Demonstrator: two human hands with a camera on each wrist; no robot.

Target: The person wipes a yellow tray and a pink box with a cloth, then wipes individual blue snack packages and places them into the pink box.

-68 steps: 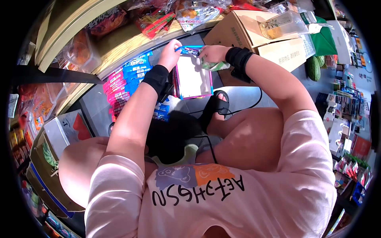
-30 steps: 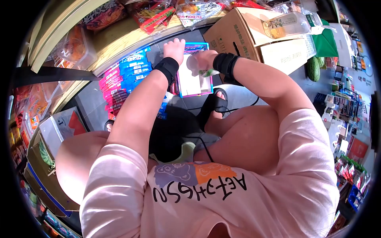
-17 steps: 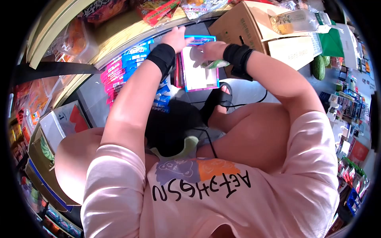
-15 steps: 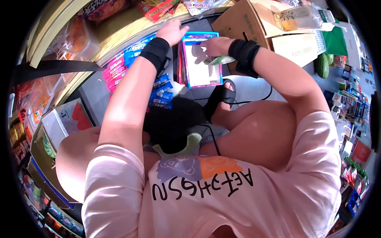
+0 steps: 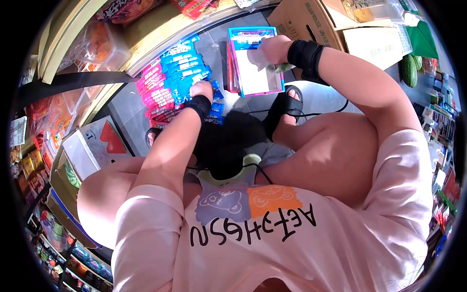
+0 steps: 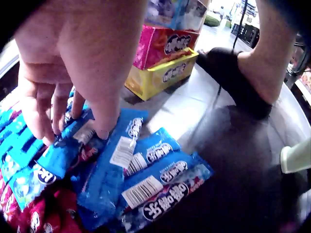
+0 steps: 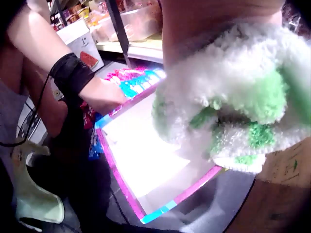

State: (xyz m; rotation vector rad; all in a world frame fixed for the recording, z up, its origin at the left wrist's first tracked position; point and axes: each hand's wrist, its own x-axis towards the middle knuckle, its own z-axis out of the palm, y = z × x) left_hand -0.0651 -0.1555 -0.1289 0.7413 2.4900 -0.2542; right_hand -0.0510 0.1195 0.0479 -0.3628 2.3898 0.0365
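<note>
My left hand (image 5: 201,91) is over blue packets (image 5: 183,63) spread on the floor. In the left wrist view its fingers (image 6: 58,121) reach down onto blue packets (image 6: 112,165), the thumb apart from them. My right hand (image 5: 275,49) holds a fluffy white-and-green cloth (image 5: 281,68) at the right side of an open box (image 5: 248,73), blue-and-pink rimmed and white inside. The cloth (image 7: 233,92) hides the right fingertips in the right wrist view. Something blue lies at the box's far end. Pink packets (image 5: 154,87) lie left of the blue ones.
Under the open box stand a pink box (image 6: 158,46) and a yellow box (image 6: 160,75). A cardboard carton (image 5: 311,24) stands right, a wooden shelf edge (image 5: 160,31) behind. A sandalled foot (image 5: 287,109) and a black cable (image 5: 335,111) are near the boxes.
My left hand has left the box's far left corner and come down to the blue packets. Earlier both hands held a blue packet above the box. My right hand remains beside the box with the cloth.
</note>
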